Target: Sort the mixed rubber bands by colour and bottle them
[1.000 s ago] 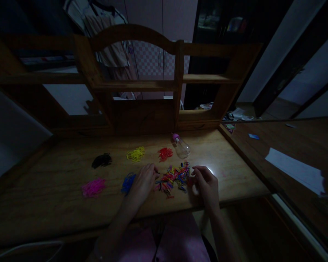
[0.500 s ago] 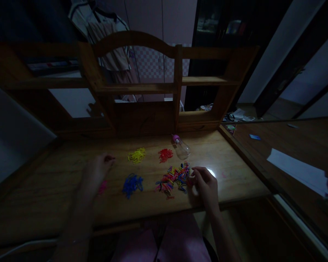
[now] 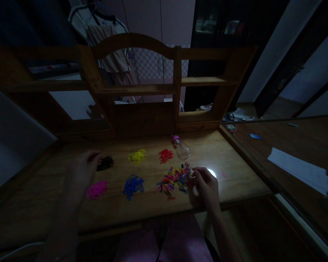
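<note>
My left hand (image 3: 83,167) is beside a black pile of small rubber bands (image 3: 105,163). Its fingers are curled together near the pile's left edge, slightly blurred; whether a band is between them is hidden. Below it lies a pink pile (image 3: 97,189). My right hand (image 3: 207,183) rests at the right edge of a mixed-colour heap of rubber bands (image 3: 175,179), thumb and forefinger pinched; what they hold is too small to make out. Separate piles of yellow bands (image 3: 137,156), blue bands (image 3: 133,186) and red bands (image 3: 166,155) lie between the hands.
A clear bulb-shaped bottle with a pink top (image 3: 182,149) lies behind the mixed heap. A wooden shelf unit (image 3: 142,89) stands along the back of the wooden table (image 3: 150,207). At right, white paper (image 3: 297,171) lies on a brown surface beyond the table's raised edge.
My left hand has moved left, uncovering the black pile and more of the pink one. My right hand has stayed nearly still at the mixed heap.
</note>
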